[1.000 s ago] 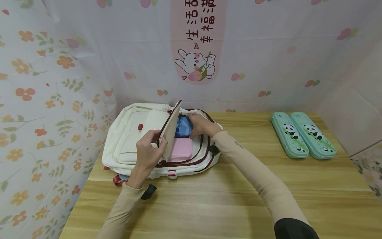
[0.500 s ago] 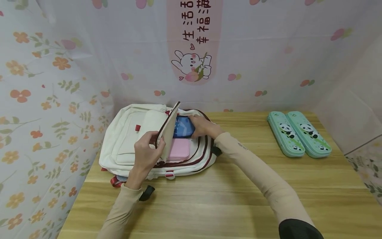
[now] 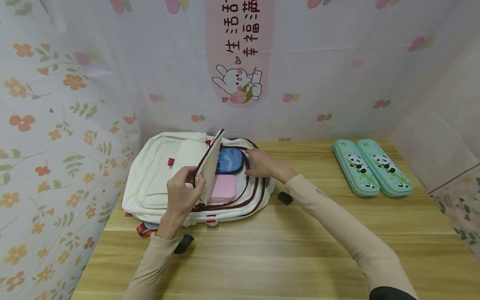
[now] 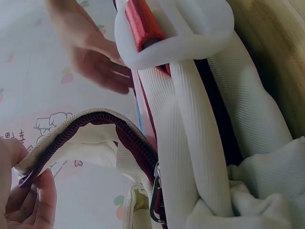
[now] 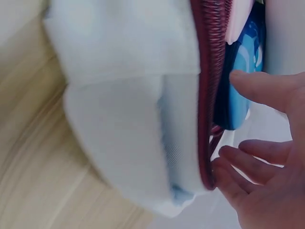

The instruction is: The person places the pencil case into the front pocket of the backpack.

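A white backpack (image 3: 157, 171) with dark red zips lies flat on the table, its front pocket unzipped. My left hand (image 3: 183, 189) pinches the edge of the pocket flap (image 3: 211, 171) between thumb and fingers and holds it up. Inside the pocket lie a blue patterned case (image 3: 230, 161) and, nearer to me, a pink case (image 3: 223, 187); the flap hides their left ends. My right hand (image 3: 264, 163) is at the right end of the pocket, beside the blue case. In the right wrist view its fingers (image 5: 252, 162) are loosely bent, fingertips right at the zip edge, holding nothing.
Two mint green pencil cases (image 3: 356, 166) with panda pictures lie side by side at the back right of the wooden table (image 3: 300, 250). A patterned cloth (image 3: 318, 62) hangs behind the table. A red strap (image 3: 145, 230) pokes out below the backpack.
My right hand has let go of the blue case and drawn back to the right. The blue case now shows more fully in the pocket. My left hand keeps holding the flap up.
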Demonstrator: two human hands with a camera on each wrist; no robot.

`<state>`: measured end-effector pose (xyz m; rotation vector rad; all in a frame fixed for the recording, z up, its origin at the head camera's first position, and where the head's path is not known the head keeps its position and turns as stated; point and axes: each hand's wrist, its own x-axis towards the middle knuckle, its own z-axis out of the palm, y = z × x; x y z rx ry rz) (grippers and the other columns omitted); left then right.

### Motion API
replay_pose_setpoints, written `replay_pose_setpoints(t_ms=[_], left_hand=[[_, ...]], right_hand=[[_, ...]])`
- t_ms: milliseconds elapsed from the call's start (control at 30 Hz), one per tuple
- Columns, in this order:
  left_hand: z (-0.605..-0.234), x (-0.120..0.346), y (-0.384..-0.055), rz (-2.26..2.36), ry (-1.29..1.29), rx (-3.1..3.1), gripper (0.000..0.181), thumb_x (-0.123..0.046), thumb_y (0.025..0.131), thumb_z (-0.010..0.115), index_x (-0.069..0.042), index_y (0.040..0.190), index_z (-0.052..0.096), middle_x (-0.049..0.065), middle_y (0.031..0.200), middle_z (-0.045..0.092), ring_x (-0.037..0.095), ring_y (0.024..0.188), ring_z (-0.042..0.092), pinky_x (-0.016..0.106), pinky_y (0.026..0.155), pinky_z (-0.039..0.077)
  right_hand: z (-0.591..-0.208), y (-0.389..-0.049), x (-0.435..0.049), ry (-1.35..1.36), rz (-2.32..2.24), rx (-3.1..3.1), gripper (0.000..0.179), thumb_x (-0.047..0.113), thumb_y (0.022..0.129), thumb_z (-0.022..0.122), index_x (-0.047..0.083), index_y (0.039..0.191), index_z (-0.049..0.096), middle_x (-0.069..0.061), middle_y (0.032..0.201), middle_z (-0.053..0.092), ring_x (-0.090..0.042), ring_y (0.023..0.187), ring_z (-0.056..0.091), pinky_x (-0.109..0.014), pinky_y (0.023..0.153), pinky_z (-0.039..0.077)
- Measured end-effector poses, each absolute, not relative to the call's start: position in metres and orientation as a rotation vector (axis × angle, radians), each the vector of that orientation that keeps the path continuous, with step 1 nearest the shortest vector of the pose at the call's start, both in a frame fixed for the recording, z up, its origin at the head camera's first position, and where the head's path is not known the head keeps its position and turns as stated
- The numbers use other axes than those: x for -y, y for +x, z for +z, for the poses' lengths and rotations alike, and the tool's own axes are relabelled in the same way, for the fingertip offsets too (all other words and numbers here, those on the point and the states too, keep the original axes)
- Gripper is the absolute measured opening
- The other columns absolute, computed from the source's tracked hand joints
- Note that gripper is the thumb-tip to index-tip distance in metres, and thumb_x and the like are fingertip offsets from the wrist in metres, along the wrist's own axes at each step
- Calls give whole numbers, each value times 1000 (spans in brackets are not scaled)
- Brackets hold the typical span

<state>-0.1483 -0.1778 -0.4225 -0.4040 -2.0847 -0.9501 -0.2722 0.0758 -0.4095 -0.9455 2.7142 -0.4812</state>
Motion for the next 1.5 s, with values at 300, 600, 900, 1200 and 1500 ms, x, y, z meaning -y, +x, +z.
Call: replay_pose_setpoints(t_ms=[300, 600, 900, 1200, 1500], left_hand=[[-426, 175, -146, -955, -404, 2076, 13, 2, 80, 71, 7, 92, 69, 15, 74, 69, 20, 56, 63, 20, 55, 51], [-428, 174, -144, -956, -411, 2080, 13, 3, 79, 70, 6, 91, 69, 13, 72, 68, 18, 55, 62, 20, 53, 50], [-427, 171, -143, -976, -412, 2082, 12, 4, 79, 70, 6, 91, 69, 14, 74, 69, 18, 55, 61, 18, 53, 49], [-427, 167, -146, -985, -410, 2053, 12, 4, 78, 70, 5, 90, 69, 14, 73, 68, 19, 54, 61, 17, 53, 48], [-429, 166, -145, -985, -412, 2068, 13, 4, 78, 71, 6, 91, 69, 14, 74, 69, 19, 55, 61, 15, 54, 48]], right_hand=[[-412, -253, -106, -917, -634, -2779, 73, 24, 93, 72, -14, 146, 40, -33, 148, 46, -45, 142, 41, -53, 119, 34], [-417, -239, -142, -866, -744, -2826, 70, 27, 93, 72, -10, 146, 44, -29, 149, 48, -46, 141, 43, -58, 116, 36], [-422, -224, -190, -667, -752, -2867, 75, 28, 95, 69, -11, 149, 36, -33, 153, 40, -50, 142, 37, -62, 115, 34], [-430, -208, -232, -575, -765, -2962, 74, 28, 93, 71, -11, 148, 38, -36, 148, 43, -53, 137, 40, -65, 110, 38], [-436, -195, -282, -453, -763, -3111, 79, 23, 90, 74, -18, 145, 34, -44, 142, 38, -60, 131, 36, -71, 106, 33]])
